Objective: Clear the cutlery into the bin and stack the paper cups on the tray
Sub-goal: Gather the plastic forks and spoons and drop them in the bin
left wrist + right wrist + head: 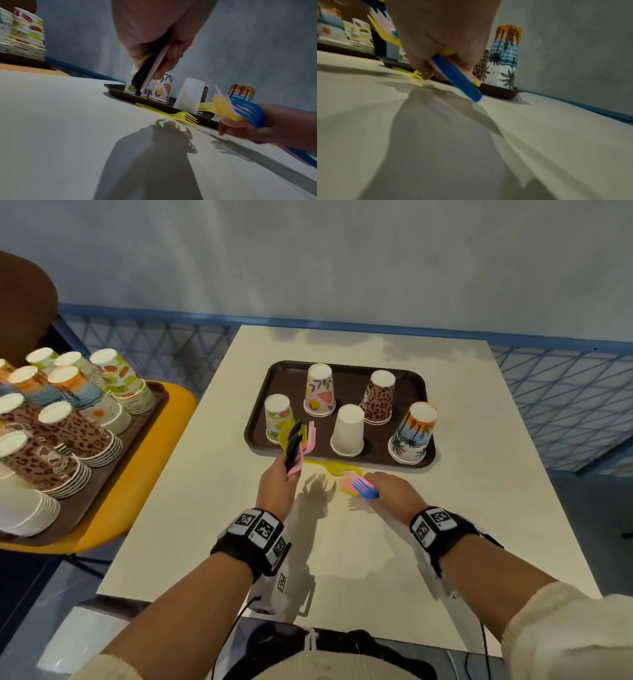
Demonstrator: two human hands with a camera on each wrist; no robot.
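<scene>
Five paper cups stand upside down and unstacked on the brown tray (pixel 416 378): a fruit-print cup (pixel 277 417), a leaf-print cup (pixel 319 390), a plain white cup (pixel 348 430), a leopard-print cup (pixel 378 397) and a palm-print cup (pixel 412 433). The left hand (pixel 275 486) is closed round the handles of a bunch of forks (pixel 297 440), yellow, black and pink, whose prongs point up in front of the fruit-print cup; their exact number cannot be told. The right hand (pixel 394 491) is closed round a second bunch of forks (pixel 363 487), blue, pink and yellow, prongs pointing toward the left hand, with its fingertips (pixel 425 75) down at the table beside the head of one loose yellow fork (pixel 169 114). That fork lies flat between the two hands, along the near edge of the tray. The table (pixel 342 559) is pale cream and set against a grey wall (pixel 308 251) with a blue stripe. Beyond the left hand, an orange chair (pixel 137 474) carries a second brown tray (pixel 85 498) with many stacks of upturned cups (pixel 58 419). No bin is in view.
</scene>
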